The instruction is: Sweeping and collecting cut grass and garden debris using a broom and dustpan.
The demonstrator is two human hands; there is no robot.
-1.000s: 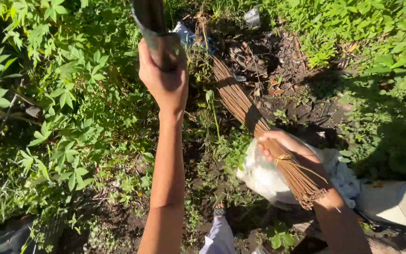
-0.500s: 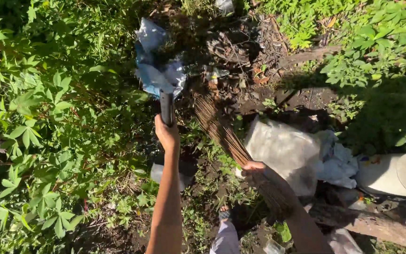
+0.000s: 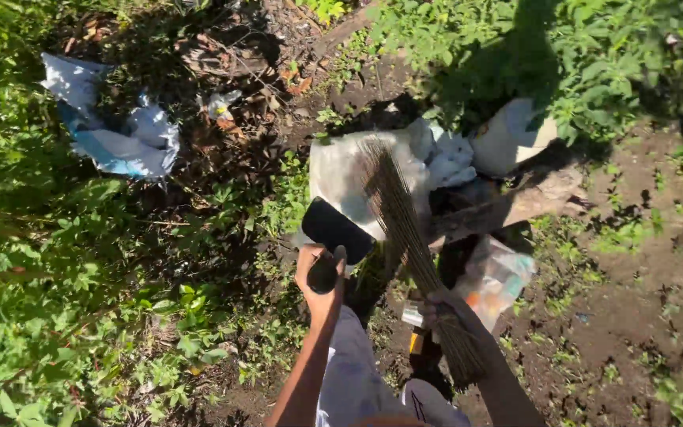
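My left hand [image 3: 319,277] grips the dark handle of a black dustpan [image 3: 335,229], whose pan points down toward a white plastic sheet [image 3: 341,170] on the ground. My right hand [image 3: 443,304] is closed around a bundled stick broom [image 3: 401,213]; its brown bristles fan out over the white plastic. Both hands are low, just above my light grey trousers [image 3: 353,379].
A blue and white crumpled plastic bag [image 3: 112,126] lies at the upper left among dry leaves. White rags [image 3: 448,158], a pale sack [image 3: 511,134], a log [image 3: 507,207] and a clear plastic wrapper [image 3: 492,278] lie to the right. Green plants border the left and top; bare soil lies right.
The view has swung right and the blue bag now lies far left. My left hand has dropped and the dustpan is lowered toward the white plastic. The broom now rests over that plastic.
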